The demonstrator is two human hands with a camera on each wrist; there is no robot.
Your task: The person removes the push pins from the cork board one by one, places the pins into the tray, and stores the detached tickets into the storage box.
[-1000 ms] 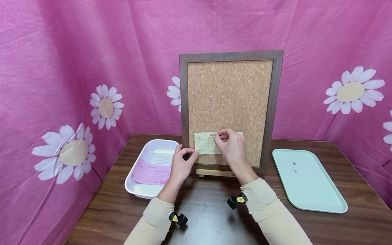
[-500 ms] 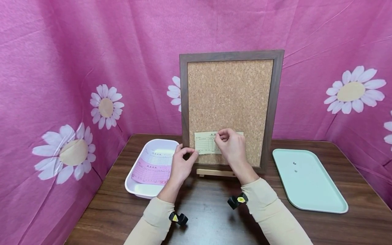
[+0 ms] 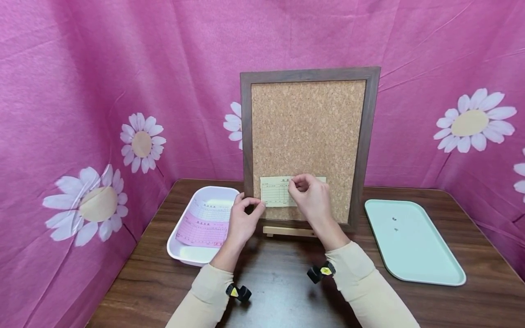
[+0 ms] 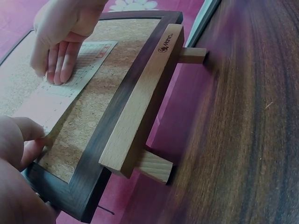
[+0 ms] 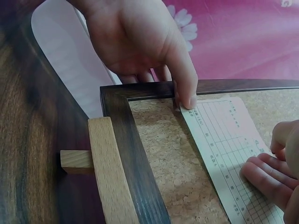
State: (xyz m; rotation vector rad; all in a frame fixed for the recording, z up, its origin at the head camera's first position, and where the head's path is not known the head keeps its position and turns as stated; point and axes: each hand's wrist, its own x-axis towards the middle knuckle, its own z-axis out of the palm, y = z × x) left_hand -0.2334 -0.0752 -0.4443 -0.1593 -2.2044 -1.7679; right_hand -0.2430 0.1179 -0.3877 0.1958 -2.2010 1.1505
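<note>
A pale green printed receipt slip (image 3: 272,192) lies against the lower part of a framed cork board (image 3: 305,130). My left hand (image 3: 243,219) pinches the slip's lower left corner; in the right wrist view its thumb (image 5: 188,88) lies over that corner. At the slip's upper middle, my right hand (image 3: 313,199) has thumb and forefinger brought together in a pinch. Whatever tiny item sits between those fingertips is hidden in every view. Its other fingers (image 5: 266,179) are bent close to the paper and cover the slip's right half in the head view.
The board leans on a small wooden stand (image 4: 145,102). To its left, a white tray (image 3: 176,250) holds pink and white printed slips. A mint green tray (image 3: 422,255) at right carries two tiny dark items (image 3: 395,219). Behind hangs a pink flowered cloth (image 3: 197,91).
My right hand has shifted slightly right and down, its wrist moving a little rightward. The left hand and the slip keep their places.
</note>
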